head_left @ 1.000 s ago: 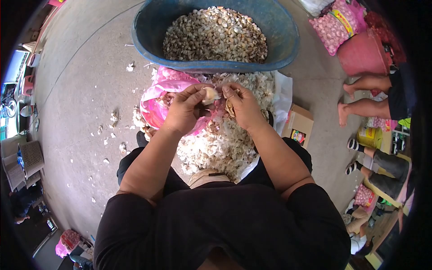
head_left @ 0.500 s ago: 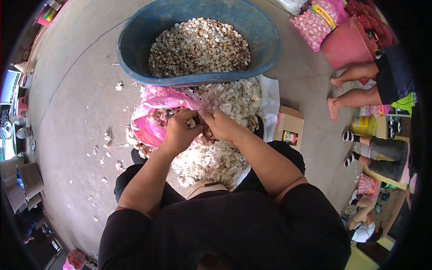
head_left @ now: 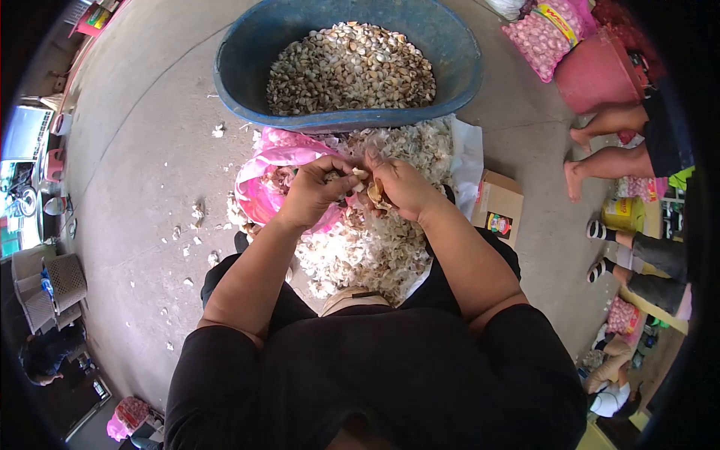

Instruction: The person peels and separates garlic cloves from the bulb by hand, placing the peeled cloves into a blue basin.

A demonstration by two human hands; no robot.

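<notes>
A: Where is the pale garlic piece (head_left: 360, 175) now?

B: It is on the person's side of the blue tub (head_left: 345, 120), near the tub's rim in the picture, between the left hand (head_left: 319, 191) and the right hand (head_left: 401, 186).

A: And how are these hands standing?

B: The left hand has its thumb and fingers pinched on the garlic piece. The right hand is half curled and holds a brown husk (head_left: 376, 193) in its fingers. The fingertips of both hands are very near; whether they touch, one cannot tell.

A: What is lying below them?

B: A heap of peels (head_left: 367, 255), spread from the tub toward the person. An open pink bag (head_left: 251, 180) sits just before the tub, on the left hand's side. In the tub there are many cloves (head_left: 352, 71).

A: Is something different from half a second ago?

B: Yes. At that time the hands press together; now they are a little more separated, and the garlic piece and the husk show more clearly between them.
</notes>
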